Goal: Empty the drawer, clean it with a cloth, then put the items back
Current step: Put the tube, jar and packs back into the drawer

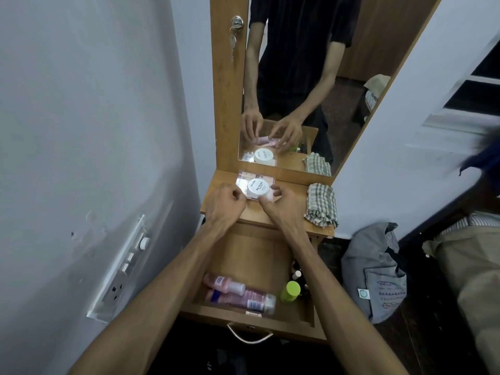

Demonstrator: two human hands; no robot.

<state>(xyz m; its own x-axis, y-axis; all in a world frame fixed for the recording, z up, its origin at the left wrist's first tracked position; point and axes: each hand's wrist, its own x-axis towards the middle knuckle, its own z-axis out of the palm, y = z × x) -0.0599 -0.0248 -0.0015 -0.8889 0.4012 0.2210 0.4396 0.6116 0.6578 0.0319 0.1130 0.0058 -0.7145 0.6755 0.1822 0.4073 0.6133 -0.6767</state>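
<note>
One head-worn wide-angle view looks steeply down, close over the open drawer (251, 269) and mirror (311, 85).

Open drawer: bare at the back, crowded in front

Pink bottles (238, 293) and a green-capped bottle (290, 291) block the drawer's (251, 316) front; on the desk (289, 185), bare wood lies between clear box (244, 182) and checked cloth (322, 205).

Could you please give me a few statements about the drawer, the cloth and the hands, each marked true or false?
1. The drawer is open. True.
2. The drawer is already empty. False: pink bottles and a green-capped bottle lie in it.
3. The checked cloth lies on the shelf to the right of the hands. True.
4. The left hand holds the cloth. False: both it and the right hand are at the clear box with the white jar.
</note>
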